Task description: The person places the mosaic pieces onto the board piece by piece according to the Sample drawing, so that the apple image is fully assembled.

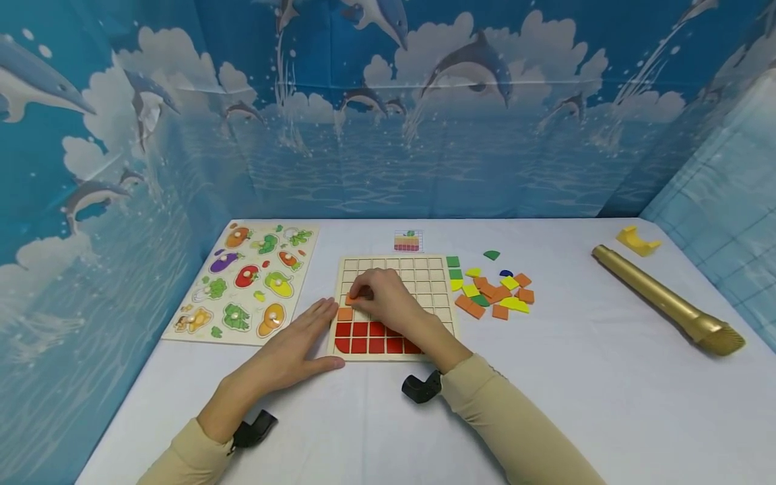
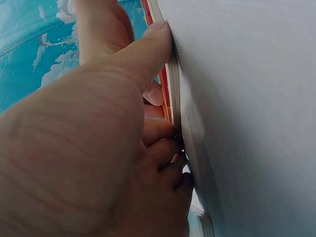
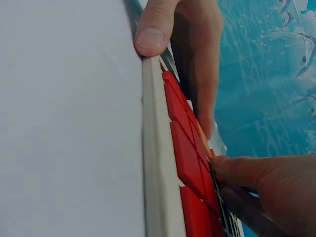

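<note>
Over the left side of a wooden grid board (image 1: 382, 358), the right hand (image 1: 388, 296) has its grip pinching an orange tile (image 1: 349, 300), just beyond a second orange tile (image 1: 345, 314). The left hand (image 1: 291, 353), fingers extended, touches the board's left edge, thumb at its near-left corner. Red tiles (image 1: 360, 345) line the nearest rows; loose coloured pieces (image 1: 525, 296) lie off its right edge.

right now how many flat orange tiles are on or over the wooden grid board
2: one flat orange tile lies beyond the flat red tiles; the right hand pinches another and may hide more.
</note>
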Motion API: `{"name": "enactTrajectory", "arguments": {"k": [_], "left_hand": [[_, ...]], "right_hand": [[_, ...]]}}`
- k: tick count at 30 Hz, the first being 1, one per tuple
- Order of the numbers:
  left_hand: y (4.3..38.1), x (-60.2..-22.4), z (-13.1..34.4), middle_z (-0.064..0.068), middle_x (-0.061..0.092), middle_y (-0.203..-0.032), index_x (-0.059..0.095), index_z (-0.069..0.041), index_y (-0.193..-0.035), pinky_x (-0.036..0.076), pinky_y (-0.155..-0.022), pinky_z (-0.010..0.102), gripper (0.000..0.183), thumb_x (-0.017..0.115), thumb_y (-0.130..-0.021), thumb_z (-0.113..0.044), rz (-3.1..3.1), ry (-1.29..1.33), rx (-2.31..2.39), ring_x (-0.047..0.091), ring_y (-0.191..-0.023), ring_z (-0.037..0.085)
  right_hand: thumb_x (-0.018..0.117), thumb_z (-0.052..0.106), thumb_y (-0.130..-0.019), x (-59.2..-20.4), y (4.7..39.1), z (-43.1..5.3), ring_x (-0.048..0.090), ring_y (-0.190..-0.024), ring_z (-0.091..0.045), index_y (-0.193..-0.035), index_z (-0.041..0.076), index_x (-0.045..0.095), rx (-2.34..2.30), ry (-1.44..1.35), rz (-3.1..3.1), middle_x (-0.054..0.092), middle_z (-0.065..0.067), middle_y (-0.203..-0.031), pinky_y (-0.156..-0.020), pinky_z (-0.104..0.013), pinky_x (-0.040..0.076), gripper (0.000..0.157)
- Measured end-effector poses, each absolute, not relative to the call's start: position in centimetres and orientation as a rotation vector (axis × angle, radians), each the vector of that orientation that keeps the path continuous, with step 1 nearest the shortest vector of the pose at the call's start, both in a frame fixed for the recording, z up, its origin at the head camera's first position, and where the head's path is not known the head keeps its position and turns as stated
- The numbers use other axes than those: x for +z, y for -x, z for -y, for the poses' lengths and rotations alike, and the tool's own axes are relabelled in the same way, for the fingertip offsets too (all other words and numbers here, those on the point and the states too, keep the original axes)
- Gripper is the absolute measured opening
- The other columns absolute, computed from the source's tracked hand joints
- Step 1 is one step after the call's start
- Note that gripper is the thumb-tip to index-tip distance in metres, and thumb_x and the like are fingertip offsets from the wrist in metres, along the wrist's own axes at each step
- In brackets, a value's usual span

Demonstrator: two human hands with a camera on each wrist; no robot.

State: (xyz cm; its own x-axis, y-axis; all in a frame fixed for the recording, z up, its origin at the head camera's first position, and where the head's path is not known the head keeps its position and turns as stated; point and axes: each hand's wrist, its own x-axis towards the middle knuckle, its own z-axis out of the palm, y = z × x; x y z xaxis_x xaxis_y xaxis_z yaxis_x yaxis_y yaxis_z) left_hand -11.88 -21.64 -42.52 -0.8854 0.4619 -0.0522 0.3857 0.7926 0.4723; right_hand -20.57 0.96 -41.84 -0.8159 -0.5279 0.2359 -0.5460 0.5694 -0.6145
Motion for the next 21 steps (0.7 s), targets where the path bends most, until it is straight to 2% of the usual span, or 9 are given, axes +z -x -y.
{"name": "enactTrajectory", "arguments": {"k": [6, 12, 16, 21], "left_hand": [[11.9, -42.6, 21.6, 0.007, 0.024, -0.176, 0.028, -0.012, -0.168, 0.031, -0.127, 0.054, 0.102, 0.076, -0.091, -0.058, -2.818, -0.672, 0.676, 0.02, -0.164, 0.029], [11.9, -42.4, 21.6, 0.007, 0.024, -0.176, 0.027, -0.011, -0.168, 0.03, -0.128, 0.053, 0.101, 0.076, -0.092, -0.056, -2.813, -0.688, 0.674, 0.019, -0.164, 0.029], [11.9, -42.4, 21.7, 0.007, 0.024, -0.176, 0.027, -0.011, -0.168, 0.029, -0.128, 0.053, 0.101, 0.077, -0.092, -0.055, -2.81, -0.69, 0.679, 0.019, -0.164, 0.029], [11.9, -42.5, 21.7, 0.007, 0.024, -0.176, 0.028, -0.011, -0.168, 0.029, -0.128, 0.054, 0.101, 0.077, -0.092, -0.056, -2.813, -0.678, 0.68, 0.019, -0.164, 0.029]], "right_hand": [[0.079, 0.008, -0.095, -42.3, 20.0, -0.8, 0.072, -0.103, -0.019, -0.107, 0.008, 0.082, 1.118, -0.971, 2.705, 0.08, -0.004, -0.107, -0.096, -0.035, 0.06, 0.012], [0.076, 0.009, -0.098, -42.4, 19.6, -0.7, 0.071, -0.115, -0.023, -0.11, 0.008, 0.082, 1.058, -0.991, 2.688, 0.08, -0.005, -0.115, -0.104, -0.038, 0.057, 0.014], [0.075, 0.008, -0.098, -42.3, 19.6, -0.7, 0.072, -0.117, -0.023, -0.113, 0.007, 0.082, 1.031, -1.004, 2.689, 0.08, -0.005, -0.117, -0.105, -0.038, 0.057, 0.017], [0.075, 0.007, -0.097, -42.2, 19.4, -1.4, 0.074, -0.107, -0.021, -0.113, 0.005, 0.081, 1.05, -0.999, 2.671, 0.079, -0.006, -0.114, -0.097, -0.036, 0.06, 0.017]]}}
